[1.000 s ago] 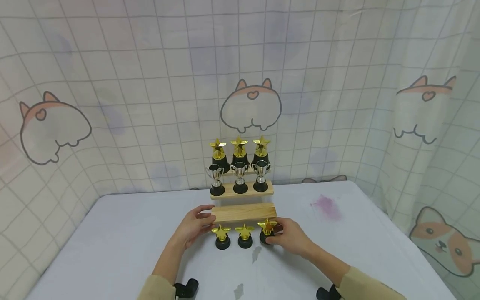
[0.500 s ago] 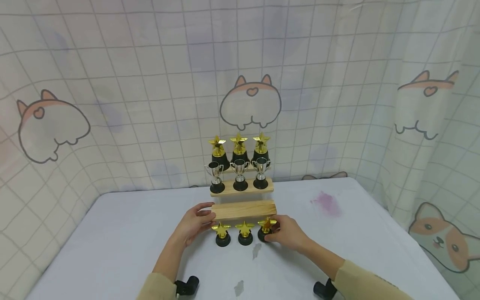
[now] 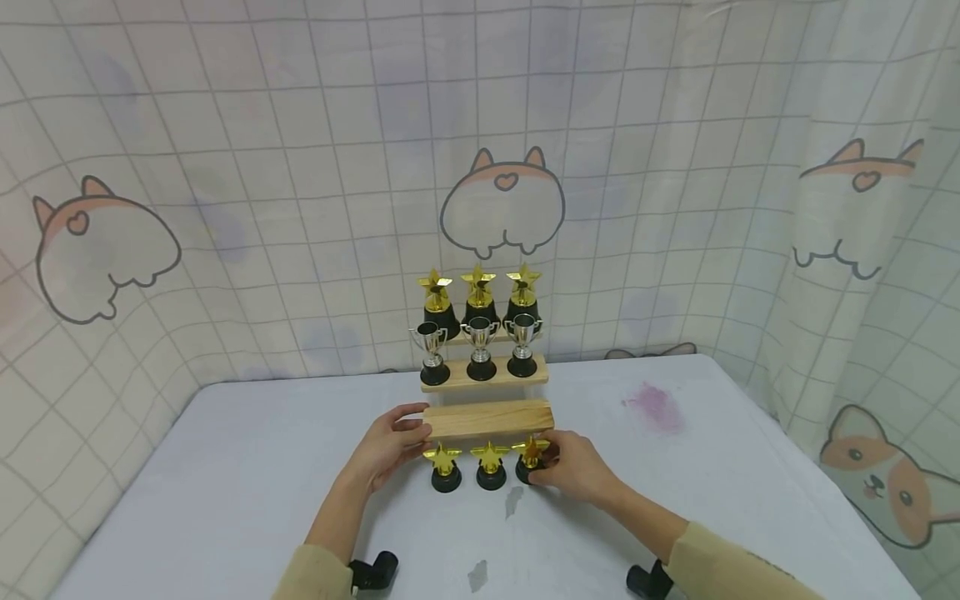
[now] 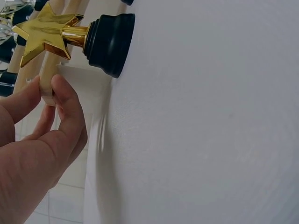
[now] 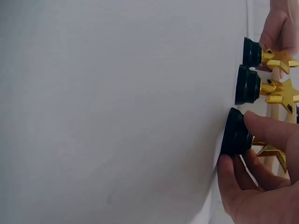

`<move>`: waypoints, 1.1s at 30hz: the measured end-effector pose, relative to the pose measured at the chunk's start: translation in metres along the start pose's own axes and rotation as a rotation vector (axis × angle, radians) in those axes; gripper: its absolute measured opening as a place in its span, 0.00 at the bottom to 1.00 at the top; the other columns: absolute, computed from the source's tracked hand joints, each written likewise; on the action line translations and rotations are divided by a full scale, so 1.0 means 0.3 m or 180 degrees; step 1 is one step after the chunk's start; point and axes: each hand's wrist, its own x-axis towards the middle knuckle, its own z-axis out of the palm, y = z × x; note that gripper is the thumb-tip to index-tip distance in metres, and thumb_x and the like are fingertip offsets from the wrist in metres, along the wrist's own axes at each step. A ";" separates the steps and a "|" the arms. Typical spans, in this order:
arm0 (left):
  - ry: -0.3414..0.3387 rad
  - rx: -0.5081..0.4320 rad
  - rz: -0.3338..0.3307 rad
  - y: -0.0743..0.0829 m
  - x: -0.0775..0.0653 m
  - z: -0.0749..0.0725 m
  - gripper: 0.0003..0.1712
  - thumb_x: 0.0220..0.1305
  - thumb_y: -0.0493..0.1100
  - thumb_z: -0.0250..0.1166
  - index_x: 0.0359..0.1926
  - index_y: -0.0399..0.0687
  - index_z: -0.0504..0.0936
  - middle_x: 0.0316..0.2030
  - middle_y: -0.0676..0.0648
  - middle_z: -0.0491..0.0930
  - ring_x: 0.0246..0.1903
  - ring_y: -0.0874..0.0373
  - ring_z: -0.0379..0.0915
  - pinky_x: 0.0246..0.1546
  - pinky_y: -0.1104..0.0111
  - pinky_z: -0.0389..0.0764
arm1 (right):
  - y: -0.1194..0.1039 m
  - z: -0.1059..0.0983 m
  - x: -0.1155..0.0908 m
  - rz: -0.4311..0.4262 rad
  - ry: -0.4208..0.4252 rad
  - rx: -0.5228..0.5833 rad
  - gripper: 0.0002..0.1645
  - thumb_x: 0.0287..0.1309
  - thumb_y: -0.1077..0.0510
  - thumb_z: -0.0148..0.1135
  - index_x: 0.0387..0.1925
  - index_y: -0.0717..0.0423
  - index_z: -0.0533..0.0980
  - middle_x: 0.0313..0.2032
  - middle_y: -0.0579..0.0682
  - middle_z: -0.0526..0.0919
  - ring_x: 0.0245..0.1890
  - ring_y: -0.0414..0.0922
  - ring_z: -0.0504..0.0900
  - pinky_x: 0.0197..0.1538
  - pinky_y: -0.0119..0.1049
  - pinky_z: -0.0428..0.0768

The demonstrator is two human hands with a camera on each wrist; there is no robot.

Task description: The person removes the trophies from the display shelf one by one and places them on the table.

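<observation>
My right hand (image 3: pixel 579 472) holds the right-hand gold star trophy (image 5: pixel 236 133) by its black base, thumb on one side and fingers on the other. That base stands on the white cloth, slightly tilted in the right wrist view. To its left stand two matching trophies, the middle star trophy (image 3: pixel 491 467) and the left star trophy (image 3: pixel 446 468), in a row before the wooden shelf. My left hand (image 3: pixel 388 448) pinches the left end of the lowest wooden board (image 3: pixel 487 420) between thumb and fingers. In the left wrist view the left star trophy (image 4: pixel 110 44) is close by that hand.
Behind the lowest board, three silver cup trophies (image 3: pixel 480 350) stand on the middle board (image 3: pixel 457 380). Above them, three taller gold star trophies (image 3: pixel 478 304) stand on the top board. A white cloth covers the table (image 3: pixel 247 467); a patterned curtain (image 3: pixel 322 208) hangs behind.
My right hand has slid the right star trophy slightly left, closer to the middle one. The left hand keeps its grip on the board. The head view has tilted a little.
</observation>
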 end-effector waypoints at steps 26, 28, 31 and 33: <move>-0.0046 -0.0050 0.0080 -0.007 -0.006 -0.007 0.28 0.69 0.31 0.66 0.68 0.37 0.72 0.52 0.34 0.74 0.44 0.49 0.80 0.49 0.61 0.86 | -0.032 -0.213 0.078 -0.0163 0.0677 0.0414 0.09 0.63 0.69 0.63 0.45 0.64 0.80 0.42 0.56 0.85 0.46 0.53 0.83 0.48 0.44 0.84; -0.0063 -0.0033 0.0094 -0.006 -0.003 -0.008 0.28 0.69 0.31 0.66 0.68 0.37 0.71 0.53 0.34 0.74 0.45 0.49 0.80 0.50 0.60 0.85 | -0.046 -0.217 0.101 -0.0194 0.0724 0.0436 0.10 0.65 0.67 0.64 0.47 0.65 0.79 0.43 0.57 0.85 0.47 0.54 0.83 0.49 0.45 0.83; -0.0064 -0.0008 0.0072 -0.004 0.000 -0.007 0.28 0.70 0.32 0.66 0.68 0.38 0.71 0.53 0.34 0.74 0.45 0.49 0.79 0.50 0.60 0.85 | -0.066 -0.221 0.133 -0.0174 0.0756 0.0471 0.14 0.65 0.65 0.65 0.50 0.66 0.79 0.45 0.57 0.85 0.49 0.55 0.82 0.51 0.47 0.83; -0.0049 -0.0009 0.0070 -0.002 0.002 -0.007 0.28 0.70 0.31 0.66 0.68 0.38 0.72 0.53 0.35 0.74 0.45 0.49 0.79 0.50 0.60 0.85 | -0.076 -0.223 0.153 -0.0184 0.0747 0.0507 0.17 0.65 0.64 0.66 0.53 0.67 0.78 0.47 0.59 0.84 0.51 0.56 0.82 0.53 0.48 0.82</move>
